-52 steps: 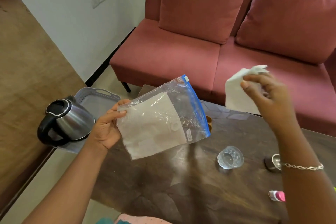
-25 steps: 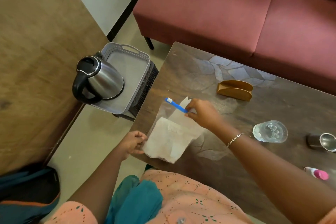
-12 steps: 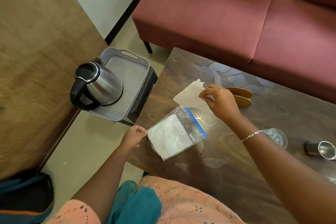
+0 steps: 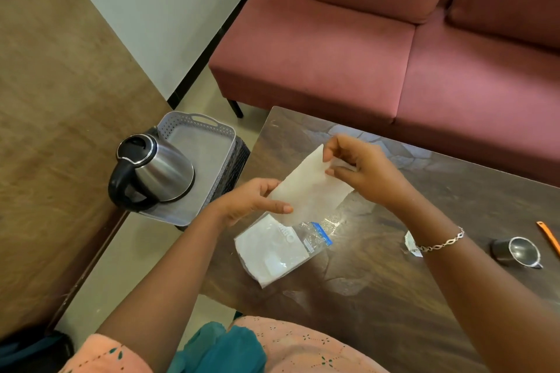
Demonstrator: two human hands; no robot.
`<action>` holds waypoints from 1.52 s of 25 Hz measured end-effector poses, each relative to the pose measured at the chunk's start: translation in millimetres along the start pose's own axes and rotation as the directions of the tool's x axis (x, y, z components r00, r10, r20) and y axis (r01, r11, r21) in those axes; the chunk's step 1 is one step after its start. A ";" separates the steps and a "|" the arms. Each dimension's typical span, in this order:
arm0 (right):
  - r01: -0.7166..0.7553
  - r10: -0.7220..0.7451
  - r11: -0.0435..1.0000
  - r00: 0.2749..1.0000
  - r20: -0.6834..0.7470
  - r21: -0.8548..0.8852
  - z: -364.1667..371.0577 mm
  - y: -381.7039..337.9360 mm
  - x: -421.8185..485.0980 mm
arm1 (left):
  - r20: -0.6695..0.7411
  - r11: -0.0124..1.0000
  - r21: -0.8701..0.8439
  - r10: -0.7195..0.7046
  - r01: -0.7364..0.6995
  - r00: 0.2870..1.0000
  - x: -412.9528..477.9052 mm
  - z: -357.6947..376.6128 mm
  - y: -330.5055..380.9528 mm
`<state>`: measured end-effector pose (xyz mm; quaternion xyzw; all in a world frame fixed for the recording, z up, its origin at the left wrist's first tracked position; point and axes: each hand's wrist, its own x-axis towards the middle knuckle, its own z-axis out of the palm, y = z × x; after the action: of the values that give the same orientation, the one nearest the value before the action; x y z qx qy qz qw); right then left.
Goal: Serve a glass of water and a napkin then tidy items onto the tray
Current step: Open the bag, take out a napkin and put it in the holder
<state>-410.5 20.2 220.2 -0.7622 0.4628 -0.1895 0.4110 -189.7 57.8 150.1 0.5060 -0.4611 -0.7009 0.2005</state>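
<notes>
Napkin [image 4: 309, 191]: out of bag [image 4: 274, 250], pinched at both ends by left hand [image 4: 250, 201] and right hand [image 4: 365, 171], unserved; bag, cup [image 4: 515, 252] not yet on tray [image 4: 226, 128].

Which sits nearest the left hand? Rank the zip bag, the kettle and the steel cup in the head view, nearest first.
1. Zip bag: flat on the table, just under the left hand, which holds the napkin.
2. Kettle: to the left, standing on the grey tray off the table's end.
3. Steel cup: far right on the table.
</notes>
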 end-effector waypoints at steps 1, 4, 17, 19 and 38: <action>-0.015 0.016 0.998 1.000 -0.019 0.056 -5.5 0.9 -3.3 | 0.004 1.000 -0.024 0.007 -0.007 1.000 -2.1 4.4 3.7; -0.089 0.097 0.958 0.995 -0.015 0.272 -24.5 11.7 -14.8 | -0.079 0.974 -0.203 0.084 -0.099 0.993 -8.7 16.2 15.1; -0.275 0.277 0.719 0.956 0.100 0.638 -41.9 58.4 -64.1 | -0.136 0.848 -0.481 0.176 -0.220 0.975 -16.7 40.5 32.1; -0.243 0.285 0.733 0.958 0.039 0.636 -47.3 60.5 -68.8 | -0.186 0.881 -0.419 0.153 -0.219 0.971 -15.1 43.9 32.5; -0.079 0.201 0.956 0.878 -0.434 0.283 -57.8 58.1 -82.2 | -0.464 0.946 0.160 0.323 -0.281 0.825 -9.1 70.9 59.0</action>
<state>-522.1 51.4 215.2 -0.6004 0.5726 -0.3915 0.3981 -260.4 66.9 209.4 0.5936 -0.4995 -0.4912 0.3961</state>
